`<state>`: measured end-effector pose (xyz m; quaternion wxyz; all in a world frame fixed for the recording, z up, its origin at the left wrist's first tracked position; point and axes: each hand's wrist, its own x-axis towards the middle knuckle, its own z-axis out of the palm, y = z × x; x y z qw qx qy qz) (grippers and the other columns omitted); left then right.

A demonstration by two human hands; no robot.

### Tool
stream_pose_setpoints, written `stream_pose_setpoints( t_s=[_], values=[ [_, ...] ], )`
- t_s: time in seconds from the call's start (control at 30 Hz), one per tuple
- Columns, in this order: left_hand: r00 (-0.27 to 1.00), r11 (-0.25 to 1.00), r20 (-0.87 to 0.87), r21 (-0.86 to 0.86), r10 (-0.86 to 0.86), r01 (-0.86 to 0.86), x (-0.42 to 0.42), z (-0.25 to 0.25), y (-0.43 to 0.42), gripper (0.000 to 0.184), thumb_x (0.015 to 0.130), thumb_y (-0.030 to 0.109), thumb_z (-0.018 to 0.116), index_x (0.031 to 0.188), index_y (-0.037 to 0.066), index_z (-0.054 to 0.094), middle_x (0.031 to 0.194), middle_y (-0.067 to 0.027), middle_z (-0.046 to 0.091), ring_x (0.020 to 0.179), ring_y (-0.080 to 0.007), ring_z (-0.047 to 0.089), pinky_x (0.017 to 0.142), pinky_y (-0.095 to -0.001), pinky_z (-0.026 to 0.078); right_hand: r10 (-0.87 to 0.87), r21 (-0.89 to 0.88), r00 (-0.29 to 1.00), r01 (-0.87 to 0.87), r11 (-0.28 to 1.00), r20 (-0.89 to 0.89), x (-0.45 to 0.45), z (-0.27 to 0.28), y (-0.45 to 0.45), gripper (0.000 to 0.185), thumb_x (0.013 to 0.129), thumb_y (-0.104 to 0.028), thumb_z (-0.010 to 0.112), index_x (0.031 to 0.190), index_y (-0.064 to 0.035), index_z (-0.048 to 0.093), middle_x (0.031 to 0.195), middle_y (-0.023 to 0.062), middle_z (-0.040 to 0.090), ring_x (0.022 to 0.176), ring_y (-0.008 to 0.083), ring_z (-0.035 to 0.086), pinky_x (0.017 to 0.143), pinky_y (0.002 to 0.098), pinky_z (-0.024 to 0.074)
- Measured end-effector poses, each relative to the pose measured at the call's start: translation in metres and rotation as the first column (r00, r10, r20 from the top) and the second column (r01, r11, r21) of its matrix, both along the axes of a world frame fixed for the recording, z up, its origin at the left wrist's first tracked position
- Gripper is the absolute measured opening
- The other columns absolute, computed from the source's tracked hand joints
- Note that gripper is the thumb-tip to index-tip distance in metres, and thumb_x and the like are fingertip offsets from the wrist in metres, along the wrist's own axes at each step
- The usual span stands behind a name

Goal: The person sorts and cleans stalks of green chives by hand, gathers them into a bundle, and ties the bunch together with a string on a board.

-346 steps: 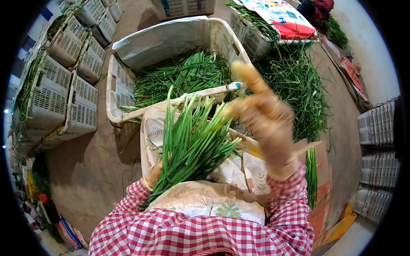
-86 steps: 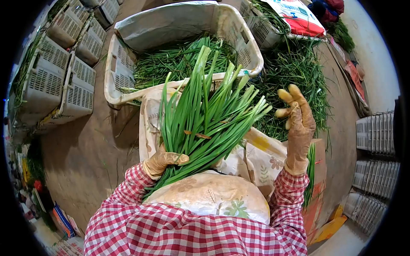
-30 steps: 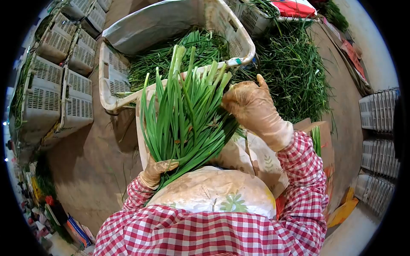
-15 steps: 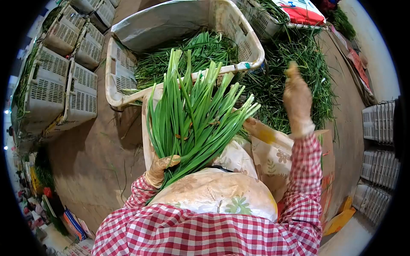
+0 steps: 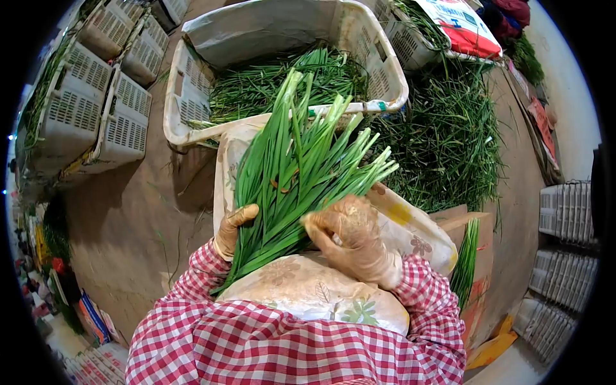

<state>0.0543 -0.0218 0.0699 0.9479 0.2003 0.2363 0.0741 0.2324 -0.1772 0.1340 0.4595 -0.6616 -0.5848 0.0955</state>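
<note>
Brown floor (image 5: 128, 244) stretches around the slatted white plastic crate (image 5: 393, 70), and nearer, over the stained floral apron (image 5: 308, 292), lies a fanned bunch of long green leafy stalks (image 5: 289, 173). The tan-gloved left hand (image 5: 233, 231) grasps its lower left side, a sound hold for something likely light, limp and easily bruised; the tan-gloved right hand (image 5: 356, 234) curls beside the leaves, its grip unclear.

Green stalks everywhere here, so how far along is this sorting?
Likely done: the slim, neat bundle at the cardboard box. In hand: the left hand holds a fanned bunch with brown bits in it, the right hand at its edge. Apparently left: loose greens in the near crate; the floor heap's role is unclear.
</note>
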Motion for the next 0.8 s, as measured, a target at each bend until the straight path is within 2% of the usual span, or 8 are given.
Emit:
stream_pose_setpoints(
  t_s=[0.03,0.07,0.23,0.43,0.53,0.6,0.7,0.8],
  values=[
    [0.999,0.999,0.05,-0.031,0.013,-0.012,0.004,0.001,0.0,0.058,0.081,0.02,0.064,0.132,0.001,0.042,0.127,-0.0158,0.052,0.112,-0.0266,0.055,0.098,-0.0394,0.044,0.091,-0.288,0.916,-0.215,0.933,-0.391,0.001,0.012,-0.004,0.009,0.078,-0.015,0.067,0.074,-0.0068,0.064,0.07,0.0073,0.055,0.066,0.0205,0.052,0.06,0.0355,0.0401],
    [0.995,0.998,0.099,-0.064,0.025,-0.018,0.007,0.003,0.001,0.06,0.082,0.02,0.064,0.134,0.002,0.04,0.129,-0.016,0.051,0.113,-0.0269,0.055,0.099,-0.0399,0.044,0.092,-0.29,0.915,-0.218,0.932,-0.392,0.004,0.027,-0.008,0.009,0.078,-0.015,0.067,0.074,-0.0068,0.064,0.07,0.0073,0.055,0.066,0.0205,0.052,0.06,0.0355,0.0401],
    [0.993,0.997,0.092,-0.036,0.075,-0.072,0.009,0.004,0.0,0.054,0.088,0.022,0.056,0.136,0.004,0.038,0.13,-0.014,0.051,0.113,-0.0258,0.054,0.099,-0.0409,0.043,0.275,0.083,0.557,-0.345,0.935,-0.783,0.033,0.059,-0.043,0.02,0.084,-0.024,0.063,0.082,-0.005,0.068,0.07,0.0019,0.061,0.062,0.012,0.051,0.058,0.0284,0.0417],
    [0.991,0.991,0.029,0.038,0.128,-0.129,0.009,-0.004,-0.001,0.049,0.089,0.029,0.056,0.131,0.005,0.045,0.12,-0.0107,0.058,0.103,-0.0212,0.06,0.09,-0.0361,0.05,0.338,0.338,0.356,-0.065,0.939,-0.871,0.065,0.065,-0.073,0.019,0.084,-0.027,0.064,0.088,-0.0086,0.065,0.079,0.0026,0.058,0.068,0.0156,0.051,0.057,0.0302,0.0426],
    [0.991,0.993,0.072,0.047,0.109,-0.113,0.017,-0.003,-0.007,0.048,0.09,0.032,0.055,0.129,0.005,0.046,0.117,-0.0095,0.06,0.1,-0.0203,0.061,0.087,-0.035,0.051,0.587,0.526,0.215,-0.282,0.802,-0.78,0.043,0.07,-0.059,0.011,0.089,-0.017,0.054,0.095,-0.0098,0.06,0.081,0.0024,0.057,0.069,0.0136,0.05,0.054,0.028,0.0425],
    [0.993,0.992,0.015,0.034,0.121,-0.121,0.022,0.0,-0.012,0.048,0.09,0.033,0.056,0.129,0.005,0.047,0.117,-0.0096,0.06,0.099,-0.0201,0.061,0.087,-0.0344,0.051,0.548,0.498,0.037,-0.369,0.785,-0.836,0.016,0.063,-0.049,0.011,0.091,-0.014,0.049,0.09,-0.0095,0.06,0.083,0.0031,0.055,0.068,0.014,0.05,0.055,0.0275,0.0423],
    [0.994,0.994,-0.005,0.001,0.105,-0.105,0.03,-0.008,-0.016,0.047,0.09,0.032,0.055,0.128,0.005,0.048,0.116,-0.0097,0.06,0.099,-0.02,0.061,0.088,-0.034,0.05,0.376,0.334,-0.106,-0.711,0.618,-0.92,-0.013,0.056,-0.021,0.033,0.096,-0.032,0.046,0.078,-0.0066,0.059,0.075,0.0027,0.055,0.07,0.014,0.051,0.065,0.0262,0.0429],
    [0.997,0.998,-0.018,0.009,0.07,-0.07,0.04,-0.024,-0.02,0.046,0.091,0.031,0.054,0.128,0.004,0.048,0.116,-0.01,0.06,0.1,-0.02,0.06,0.089,-0.0337,0.05,0.459,0.418,-0.147,-0.707,0.571,-0.876,-0.046,0.062,0.015,0.044,0.094,-0.046,0.047,0.078,-0.0066,0.059,0.076,0.0014,0.058,0.062,0.0091,0.049,0.054,0.0212,0.0377]
  ],
)
